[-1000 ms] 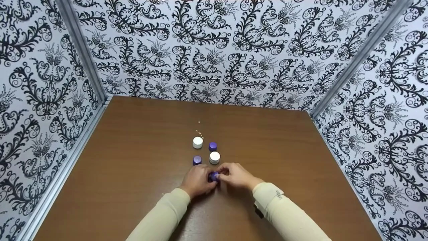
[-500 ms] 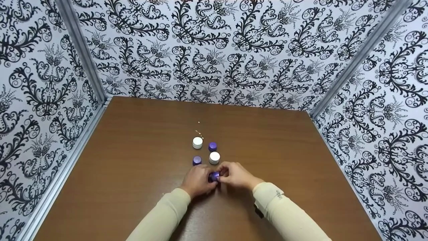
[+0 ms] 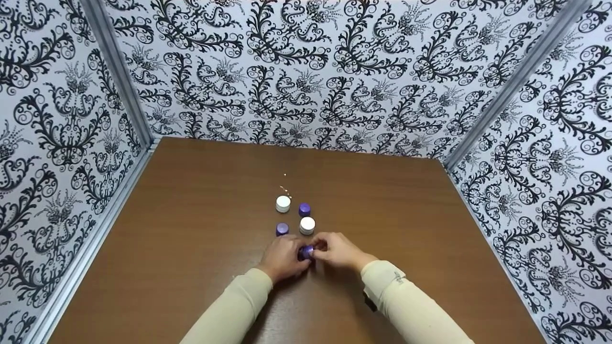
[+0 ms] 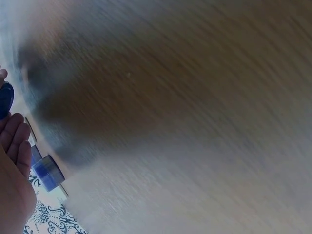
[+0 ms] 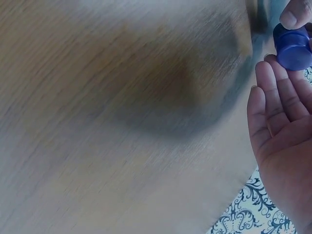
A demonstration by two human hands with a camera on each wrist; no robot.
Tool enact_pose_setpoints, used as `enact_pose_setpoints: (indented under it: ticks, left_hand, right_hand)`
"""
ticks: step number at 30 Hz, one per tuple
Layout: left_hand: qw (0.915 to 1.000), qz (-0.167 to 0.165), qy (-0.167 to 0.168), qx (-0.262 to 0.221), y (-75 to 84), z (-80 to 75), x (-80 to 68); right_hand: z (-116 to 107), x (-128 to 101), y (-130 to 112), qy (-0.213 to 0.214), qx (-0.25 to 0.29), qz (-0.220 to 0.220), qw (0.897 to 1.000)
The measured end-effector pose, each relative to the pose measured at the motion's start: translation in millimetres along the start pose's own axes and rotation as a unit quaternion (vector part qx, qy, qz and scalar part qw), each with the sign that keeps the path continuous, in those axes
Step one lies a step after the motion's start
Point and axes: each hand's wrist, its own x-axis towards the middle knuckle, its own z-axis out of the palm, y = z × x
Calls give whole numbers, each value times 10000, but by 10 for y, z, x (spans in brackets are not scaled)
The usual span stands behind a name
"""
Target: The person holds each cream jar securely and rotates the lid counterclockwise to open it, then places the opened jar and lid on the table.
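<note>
Close to the middle of the table in the head view, the left hand [image 3: 283,256] and right hand [image 3: 340,251] meet around a small purple jar [image 3: 307,252]. Fingers of both grip it from opposite sides and hide much of its body. The right wrist view shows this same jar [image 5: 295,56] tilted, with a round end toward the camera and a thumb on its side. Just beyond the left hand stands another purple jar [image 3: 282,229]. A white jar [image 3: 307,225] stands just past the right fingertips.
Farther back stand a second white jar [image 3: 283,204] and a third purple jar [image 3: 304,209]. Small pale specks [image 3: 285,190] lie behind them on the brown wooden table [image 3: 201,200]. Patterned walls [image 3: 296,71] enclose the table at the back and sides.
Both hands stay in the same place. Between them the purple jar has turned slightly; the standing jars have not moved.
</note>
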Motion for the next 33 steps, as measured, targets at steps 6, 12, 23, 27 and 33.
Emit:
enact_pose_setpoints:
  ticks: [6,12,23,27,33]
  left_hand:
    - [9999,48,20,-135,-10,1,11]
    - [9999,29,37,-134,-4,-8,8]
    - [10000,32,26,-16,-21,4,1]
    - [10000,63,60,41,-18,-8,-1]
    - [10000,18,-10,-58,-12,-21,-7]
  right_hand:
    - [6,9,-4,59,160,15,9999]
    - [4,6,-14,82,274,-43,9996]
    - [11,9,-25,111,235,-207,9994]
    - [11,0,-54,193,102,-249,9995]
    - [21,-7,-55,196,-158,-180,9995]
